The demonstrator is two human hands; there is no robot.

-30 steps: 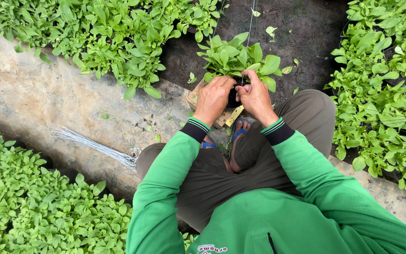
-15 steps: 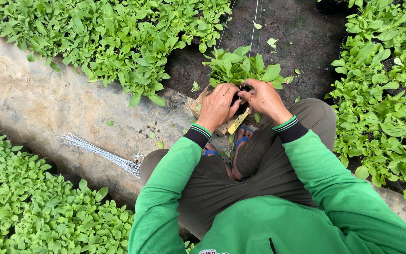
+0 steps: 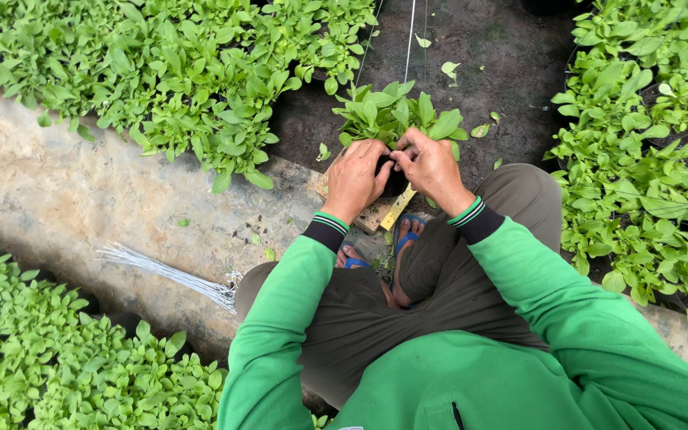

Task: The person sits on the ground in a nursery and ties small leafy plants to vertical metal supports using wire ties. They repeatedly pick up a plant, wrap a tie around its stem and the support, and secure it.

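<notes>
A bunch of green leafy seedlings (image 3: 396,115) stands on dark soil just ahead of my knees. My left hand (image 3: 355,179) and my right hand (image 3: 431,169) meet at the base of this bunch, fingers curled around the stems and a dark root clump. What lies between the fingertips is hidden. Under my hands a small wooden board (image 3: 372,215) and a yellow strip (image 3: 399,209) rest on the ground. I squat in green sleeves, with blue sandals (image 3: 404,239) on my feet.
Dense beds of seedlings (image 3: 177,80) fill the top left, the right side (image 3: 646,151) and the bottom left (image 3: 49,350). A pale concrete path (image 3: 65,207) crosses the left. A bundle of thin white strings (image 3: 169,272) lies on it. Bare dark soil (image 3: 503,64) with taut lines lies ahead.
My view has shifted so the hands sit slightly lower. Both hands have stayed at the base of the seedling bunch, fingers pressing closer together around the stems.
</notes>
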